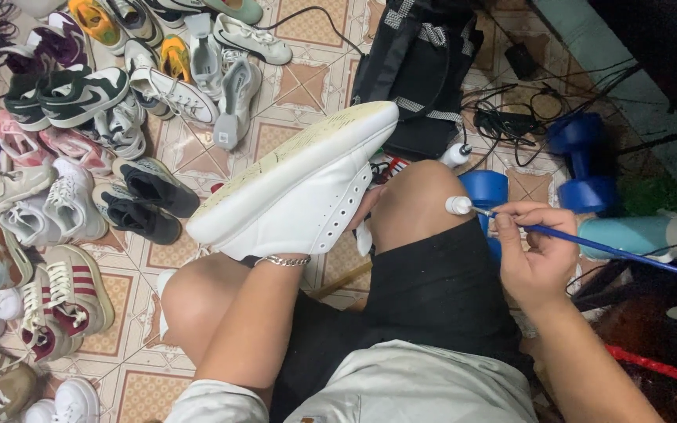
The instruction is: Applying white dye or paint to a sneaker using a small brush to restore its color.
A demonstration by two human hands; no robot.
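Sneaker [307, 184], white, sole up, gripped from inside by left hand [358, 215]; right hand [534, 251] pinches blue paintbrush [589, 244], tip at small white bottle [457, 205] beside knee.

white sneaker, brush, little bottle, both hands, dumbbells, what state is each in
white sneaker: tilted sole-up, resting on knee
left hand: tucked inside the sneaker, mostly hidden
right hand: gripping the brush
brush: blue handle, tip at the small bottle
small bottle: white, beside the knee
dumbbells: lying on floor

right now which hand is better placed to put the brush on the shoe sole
Right. The right hand already grips the blue brush; the left hand is inside the white shoe, holding its sole upward.
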